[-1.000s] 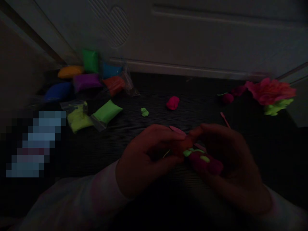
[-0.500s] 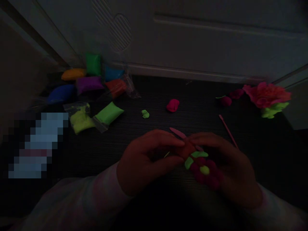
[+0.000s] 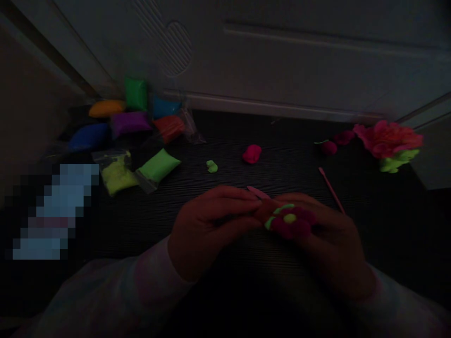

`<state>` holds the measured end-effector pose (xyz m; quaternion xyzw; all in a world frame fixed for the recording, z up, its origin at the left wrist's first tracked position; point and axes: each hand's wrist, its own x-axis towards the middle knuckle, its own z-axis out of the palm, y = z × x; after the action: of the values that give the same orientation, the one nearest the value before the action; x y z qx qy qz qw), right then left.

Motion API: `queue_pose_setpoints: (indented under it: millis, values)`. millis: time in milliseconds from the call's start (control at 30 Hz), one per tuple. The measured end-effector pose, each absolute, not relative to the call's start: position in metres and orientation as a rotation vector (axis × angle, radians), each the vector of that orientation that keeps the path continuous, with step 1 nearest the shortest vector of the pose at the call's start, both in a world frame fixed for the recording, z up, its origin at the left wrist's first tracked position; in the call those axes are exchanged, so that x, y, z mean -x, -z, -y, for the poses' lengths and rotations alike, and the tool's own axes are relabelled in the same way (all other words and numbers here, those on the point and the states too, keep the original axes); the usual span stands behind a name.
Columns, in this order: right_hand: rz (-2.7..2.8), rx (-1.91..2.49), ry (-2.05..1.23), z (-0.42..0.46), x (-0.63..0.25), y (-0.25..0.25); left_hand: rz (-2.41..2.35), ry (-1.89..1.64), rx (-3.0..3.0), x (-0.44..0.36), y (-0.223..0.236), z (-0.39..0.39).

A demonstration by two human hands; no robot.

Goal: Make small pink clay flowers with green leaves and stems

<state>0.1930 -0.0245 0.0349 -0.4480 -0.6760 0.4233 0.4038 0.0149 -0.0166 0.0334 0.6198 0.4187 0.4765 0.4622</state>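
My left hand (image 3: 211,232) pinches the reddish-brown base (image 3: 267,210) of a small clay flower between thumb and fingers. Magenta petals, a yellow centre and two green leaves make up the clay flower (image 3: 298,224). Closed behind and beneath its petals is my right hand (image 3: 336,253), with most fingertips hidden. A pink modelling tool (image 3: 258,192) lies just beyond my fingers, partly covered by them. The picture is very dark, so the base's exact shape is unclear.
Bagged clay in several colours, including a light green packet (image 3: 160,166), sits at left. A green clay bit (image 3: 212,166) and a pink clay lump (image 3: 252,154) lie mid-table. At right are a thin pink tool (image 3: 331,188), a dark magenta ball (image 3: 329,148) and a pink artificial flower (image 3: 389,140).
The clay flower has tipped up and shifted slightly left and away from me, its face turned more toward the camera. My right hand has turned with it; my left still grips the base.
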Motion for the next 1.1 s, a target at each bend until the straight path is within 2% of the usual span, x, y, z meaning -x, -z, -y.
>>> queue_pose_setpoints:
  millis: [200, 500, 900, 1100]
  values:
    - [1.593, 1.193, -1.151, 0.025, -0.19, -0.034, -1.041, -1.125, -1.375, -0.016, -0.032, 0.016]
    - [1.597, 1.312, -0.96, 0.029, -0.179, -0.028, -1.109, -1.105, -1.305, -0.018, -0.028, 0.018]
    - [1.438, 1.29, -1.134, 0.025, -0.178, -0.029, -1.088, -1.078, -1.136, -0.019, -0.027, 0.012]
    - [1.394, 1.261, -1.109, 0.023, -0.174, -0.027, -1.133, -1.114, -1.192, -0.019, -0.027, 0.012]
